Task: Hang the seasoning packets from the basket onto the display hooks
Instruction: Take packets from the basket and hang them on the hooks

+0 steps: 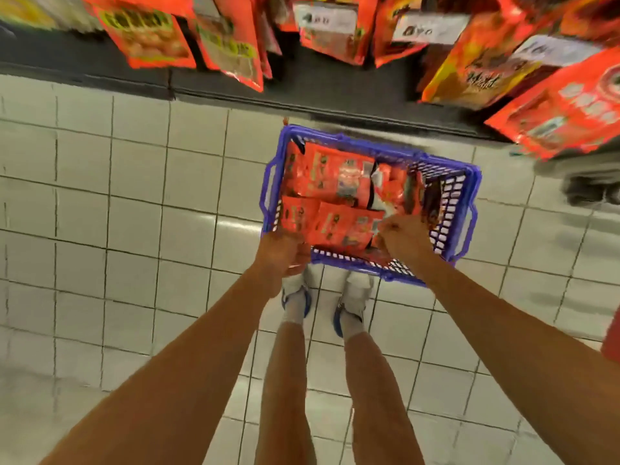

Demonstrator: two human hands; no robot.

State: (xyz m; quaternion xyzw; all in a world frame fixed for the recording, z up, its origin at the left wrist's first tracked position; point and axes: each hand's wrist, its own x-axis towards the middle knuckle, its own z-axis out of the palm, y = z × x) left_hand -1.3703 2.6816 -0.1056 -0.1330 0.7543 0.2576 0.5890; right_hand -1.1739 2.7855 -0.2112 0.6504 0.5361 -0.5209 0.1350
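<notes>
A: While both arms reach down, where's the stock?
B: Blue basket [370, 203] on the tiled floor [134, 196], just ahead of the shoes [295, 297]. Orange seasoning packets [330, 176] lie flat inside.
A: Left hand [281, 255]?
B: At the basket's near-left corner, fingers curled. Grip target blurred, cannot tell.
A: Right hand [402, 238]?
B: Inside the near edge, grip pinching one packet [385, 209].
A: Display?
B: Hanging packets [147, 35] along the top, above the dark shelf base [302, 92].
</notes>
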